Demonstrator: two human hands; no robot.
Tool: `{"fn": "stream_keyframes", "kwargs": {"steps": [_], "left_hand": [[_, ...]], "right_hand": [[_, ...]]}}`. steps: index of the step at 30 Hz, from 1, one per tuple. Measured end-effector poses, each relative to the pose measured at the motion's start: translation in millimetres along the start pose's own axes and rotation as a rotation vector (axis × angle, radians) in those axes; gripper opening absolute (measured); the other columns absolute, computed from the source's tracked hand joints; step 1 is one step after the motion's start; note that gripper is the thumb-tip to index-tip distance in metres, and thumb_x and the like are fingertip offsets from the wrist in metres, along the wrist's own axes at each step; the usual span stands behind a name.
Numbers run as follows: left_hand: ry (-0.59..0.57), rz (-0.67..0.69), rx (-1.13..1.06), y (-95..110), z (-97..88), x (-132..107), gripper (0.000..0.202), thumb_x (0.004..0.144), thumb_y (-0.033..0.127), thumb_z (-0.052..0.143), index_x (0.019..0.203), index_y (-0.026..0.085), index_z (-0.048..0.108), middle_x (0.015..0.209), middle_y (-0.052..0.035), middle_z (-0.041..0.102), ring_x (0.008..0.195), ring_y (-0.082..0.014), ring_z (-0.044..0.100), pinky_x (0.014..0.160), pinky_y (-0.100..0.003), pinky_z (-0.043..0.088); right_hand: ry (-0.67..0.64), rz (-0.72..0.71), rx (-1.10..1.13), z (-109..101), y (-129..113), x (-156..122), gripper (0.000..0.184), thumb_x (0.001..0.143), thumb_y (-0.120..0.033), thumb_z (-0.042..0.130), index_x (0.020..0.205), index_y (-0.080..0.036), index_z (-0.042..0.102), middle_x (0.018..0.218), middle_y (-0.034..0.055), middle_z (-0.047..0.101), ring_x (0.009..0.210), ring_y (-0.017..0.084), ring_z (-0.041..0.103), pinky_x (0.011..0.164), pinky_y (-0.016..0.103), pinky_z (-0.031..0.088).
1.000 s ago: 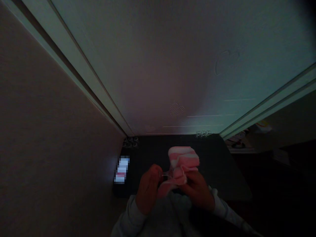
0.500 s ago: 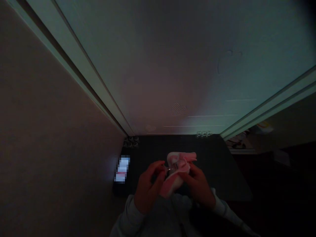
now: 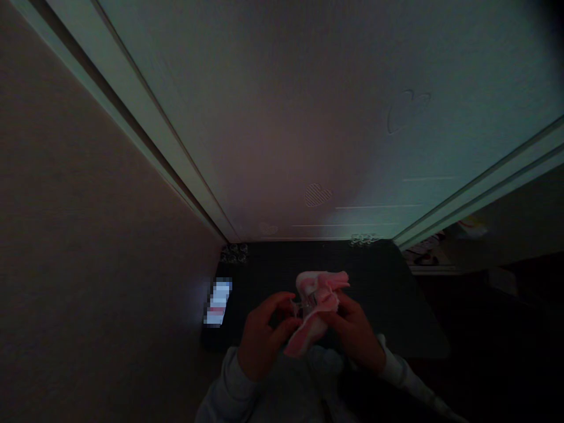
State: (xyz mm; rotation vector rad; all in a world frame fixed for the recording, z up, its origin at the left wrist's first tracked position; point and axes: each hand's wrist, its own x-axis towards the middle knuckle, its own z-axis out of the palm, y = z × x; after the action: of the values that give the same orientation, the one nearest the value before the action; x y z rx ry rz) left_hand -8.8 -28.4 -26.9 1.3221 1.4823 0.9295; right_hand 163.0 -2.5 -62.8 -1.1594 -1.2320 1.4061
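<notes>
A pink and white cloth (image 3: 326, 302) is bunched in my right hand (image 3: 355, 335), whose thumb and fingers pinch it. Wrapped partly in the cloth is a small clear glass object (image 3: 305, 305); the dim light hides its exact shape. My left hand (image 3: 267, 332) holds the near-left end of this object between thumb and fingertips. Both hands are above the dark table (image 3: 264, 270), close to my body.
Several small clear glass pieces (image 3: 234, 254) stand at the table's back left corner, and another group (image 3: 363, 238) is by the back edge. A lit phone (image 3: 218, 301) lies on the left. A pale panel (image 3: 264, 147) with heart shapes rises behind the table; a wall (image 3: 110, 264) borders the left.
The left fingers have shifted slightly on the clear glass object, and the cloth has moved a little to the left. The picture is darker.
</notes>
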Motion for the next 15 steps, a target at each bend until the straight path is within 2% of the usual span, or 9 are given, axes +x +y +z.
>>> {"fn": "stream_keyframes", "kwargs": {"steps": [4,7,10,15], "left_hand": [[-0.001,0.006,-0.081,-2.2,1.8,-1.0,0.024,0.073,0.031,0.059,0.093,0.018,0.062,0.072,-0.0013,0.063,0.069,-0.0183,0.056,0.066,-0.027,0.043],[-0.012,0.004,-0.111,-1.5,3.3,-1.2,0.022,0.078,0.038,0.054,0.082,0.018,0.059,0.068,-0.0003,0.057,0.065,-0.0168,0.051,0.062,-0.025,0.040],[-0.037,-0.017,-0.150,0.3,3.7,-0.2,0.032,0.081,0.048,0.047,0.073,0.018,0.054,0.063,0.0014,0.050,0.061,-0.0153,0.046,0.058,-0.024,0.037],[-0.058,-0.077,-0.176,3.4,2.8,3.7,0.050,0.078,0.065,0.038,0.060,0.019,0.046,0.059,0.0024,0.044,0.058,-0.0148,0.041,0.055,-0.025,0.034]], "right_hand": [[-0.019,-0.092,-0.103,-2.7,-1.5,-0.1,0.007,0.067,-0.023,0.063,0.067,-0.018,0.067,0.067,0.0020,0.061,0.061,0.015,0.055,0.053,0.024,0.045],[-0.013,-0.161,-0.177,-3.0,-2.6,-1.1,0.007,0.067,-0.023,0.063,0.067,-0.018,0.068,0.071,0.0036,0.063,0.066,0.017,0.057,0.057,0.026,0.048],[-0.014,-0.230,-0.262,-2.4,-3.4,-2.4,0.009,0.069,-0.025,0.063,0.069,-0.019,0.069,0.072,0.0050,0.066,0.065,0.018,0.059,0.057,0.027,0.049],[-0.040,-0.427,-0.501,-4.2,-6.5,-3.2,0.016,0.074,-0.028,0.060,0.065,-0.020,0.070,0.062,0.0043,0.069,0.061,0.019,0.062,0.057,0.028,0.050]]}}
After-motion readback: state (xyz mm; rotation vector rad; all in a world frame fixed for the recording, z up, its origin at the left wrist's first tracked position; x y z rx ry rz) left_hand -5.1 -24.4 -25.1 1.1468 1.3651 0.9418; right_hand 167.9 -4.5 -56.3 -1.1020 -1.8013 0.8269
